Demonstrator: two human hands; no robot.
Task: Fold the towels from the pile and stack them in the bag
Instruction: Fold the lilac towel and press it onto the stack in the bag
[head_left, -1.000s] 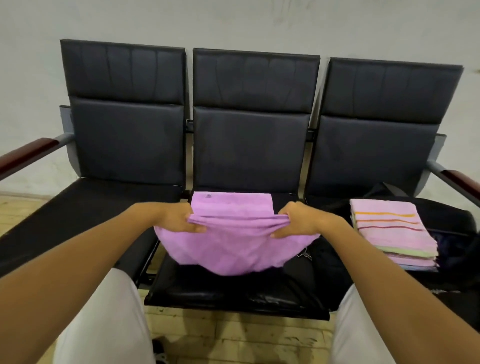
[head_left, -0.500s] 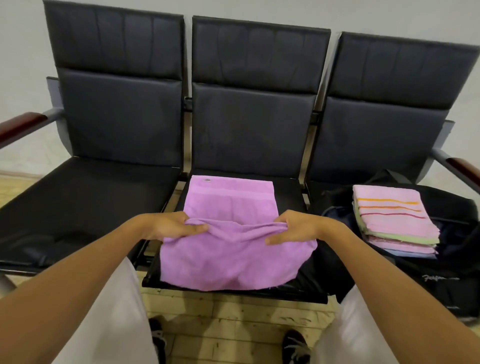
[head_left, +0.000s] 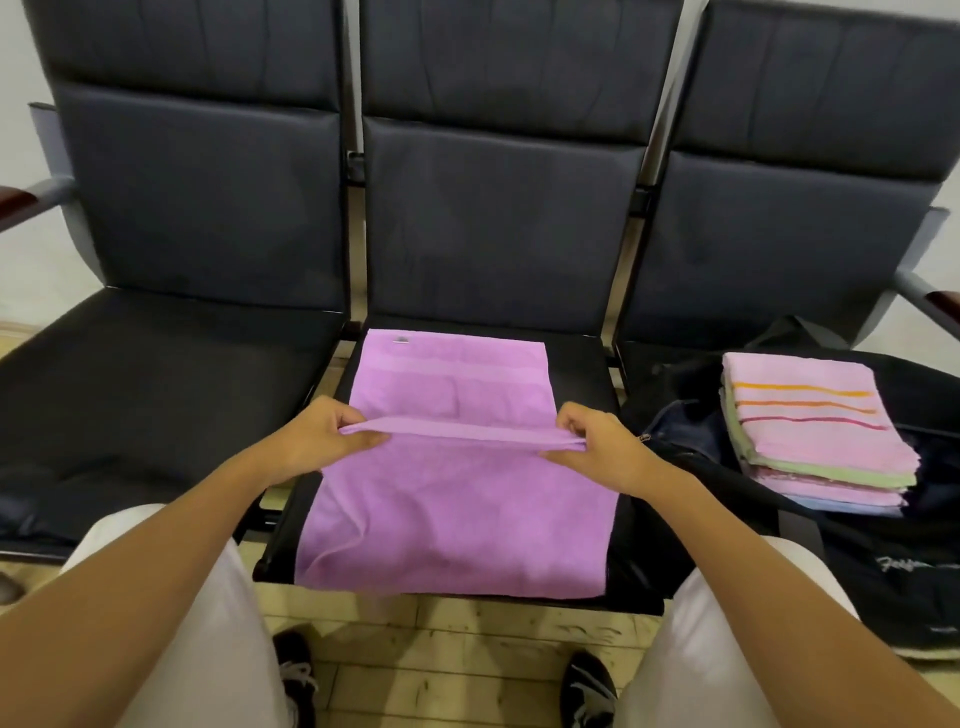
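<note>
- Your left hand (head_left: 317, 441) and right hand (head_left: 597, 447) each pinch one end of a raised crease in the purple towel (head_left: 457, 499), thumb under, fingers curled over the top.
- The crease runs straight from one set of fingers to the other, crosswise to you. The towel's long axis runs away from you, front to back on the middle seat (head_left: 582, 364).
- Beyond your fingers a flat stretch of towel reaches to the far hem near the seat back; on your side of the fingers the rest lies spread to the seat's front edge.
- Judged from this, the coming fold turns on carrying the crease forward or back along that long axis; both hands sit level on it, neither nearer.
- Right of your right fingers, just beside that wrist, the dark bag (head_left: 779, 545) sits on the neighbouring seat with a stack of folded towels (head_left: 810, 431) on it. Whether the stack sits inside the bag or on top of it is hard to tell from here.
- The right hand is the nearer one to that stack, and nothing stands between them.
- No unfolded pile is in view.
</note>
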